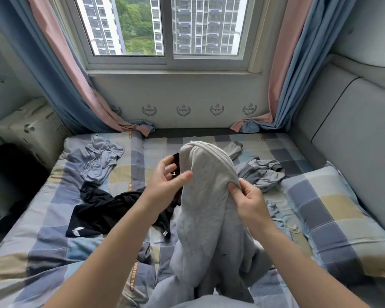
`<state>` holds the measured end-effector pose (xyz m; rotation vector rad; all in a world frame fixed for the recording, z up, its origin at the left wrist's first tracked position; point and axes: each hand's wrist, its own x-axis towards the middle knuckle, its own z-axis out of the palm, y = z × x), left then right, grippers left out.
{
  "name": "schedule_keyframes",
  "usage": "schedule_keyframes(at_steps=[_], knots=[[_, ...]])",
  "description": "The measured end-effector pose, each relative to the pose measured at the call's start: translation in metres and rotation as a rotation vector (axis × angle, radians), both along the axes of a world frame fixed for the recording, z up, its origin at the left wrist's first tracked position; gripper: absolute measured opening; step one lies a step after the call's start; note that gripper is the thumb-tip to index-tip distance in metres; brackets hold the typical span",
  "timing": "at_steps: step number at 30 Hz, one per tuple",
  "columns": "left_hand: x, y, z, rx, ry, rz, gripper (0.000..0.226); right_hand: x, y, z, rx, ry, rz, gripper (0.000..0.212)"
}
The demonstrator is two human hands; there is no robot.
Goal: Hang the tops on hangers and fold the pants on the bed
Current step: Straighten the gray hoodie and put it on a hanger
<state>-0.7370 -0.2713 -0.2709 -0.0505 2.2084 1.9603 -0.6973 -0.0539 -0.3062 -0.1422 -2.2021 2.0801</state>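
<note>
Here a grey garment [207, 196] is held up over the middle of the checked bed [53, 230], its lower part trailing down onto the covers. The right hand [251, 205] pinches its right edge between thumb and curled fingers. The left hand [165, 183] sits at its left side with fingers spread and loosely bent, thumb against the cloth; whether those fingers hold the black piece behind them I cannot tell. A black top [98, 210] lies crumpled on the bed to the left.
</note>
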Motion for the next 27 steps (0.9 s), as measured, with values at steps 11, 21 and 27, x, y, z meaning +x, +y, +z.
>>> schedule_keyframes(at_steps=[11, 21, 27], knots=[[0.035, 0.034, -0.086, -0.243, -0.229, -0.274, 0.073, 0.004, 0.002, 0.054, -0.166, 0.086, -0.028, 0.021], [0.021, 0.019, -0.06, 0.089, -0.007, 0.135, 0.028, -0.006, 0.03, 0.015, -0.083, -0.073, -0.268, 0.008], [0.018, 0.019, -0.011, 0.287, -0.01, 0.142, 0.028, 0.009, 0.022, -0.008, 0.152, -0.107, -0.175, 0.03]])
